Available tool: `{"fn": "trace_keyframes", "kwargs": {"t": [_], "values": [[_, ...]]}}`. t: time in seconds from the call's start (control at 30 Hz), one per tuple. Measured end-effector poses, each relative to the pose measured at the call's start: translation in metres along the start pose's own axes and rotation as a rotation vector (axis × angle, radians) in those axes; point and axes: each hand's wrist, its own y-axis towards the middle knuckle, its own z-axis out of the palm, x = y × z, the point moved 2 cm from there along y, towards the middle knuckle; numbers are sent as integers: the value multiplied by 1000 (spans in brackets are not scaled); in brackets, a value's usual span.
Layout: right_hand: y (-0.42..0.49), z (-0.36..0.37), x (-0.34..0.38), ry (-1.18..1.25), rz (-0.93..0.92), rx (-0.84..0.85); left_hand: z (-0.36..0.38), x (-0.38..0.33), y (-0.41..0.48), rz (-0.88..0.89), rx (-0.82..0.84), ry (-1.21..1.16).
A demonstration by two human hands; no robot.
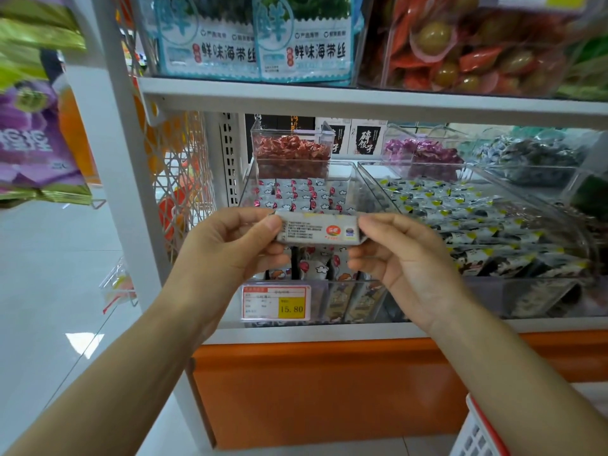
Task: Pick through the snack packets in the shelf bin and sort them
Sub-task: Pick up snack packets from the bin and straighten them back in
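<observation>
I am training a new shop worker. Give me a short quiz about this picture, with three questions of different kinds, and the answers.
1. True or false: only the left hand holds the snack packet.
2. The price tag on the clear bin reads: A) 15.80 B) 12.50 C) 8.90
3. Fill in the colour: the small box at the back of the bin holds ___ sweets.

Key:
1. False. The right hand grips the other end.
2. A
3. red
</observation>
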Motion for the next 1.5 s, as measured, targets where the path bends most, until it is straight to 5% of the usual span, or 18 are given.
{"fn": "trace_keyframes", "kwargs": {"t": [0.53,0.87,1.17,1.33,1.5], "values": [[4,-10,-2,142,199,-123,0,-1,1,-11,54,10],[9,-11,-7,300,178,-16,-6,0,3,-79,66,-113],[5,-9,-1,-104,-139,93,-6,-4,0,-180,110,-108],[2,-5,-2,-107,-51,78,-8,-4,-1,-99,120,-45],[0,-5,-7,-375,-41,62,1,-6,-6,73,195,192]]}}
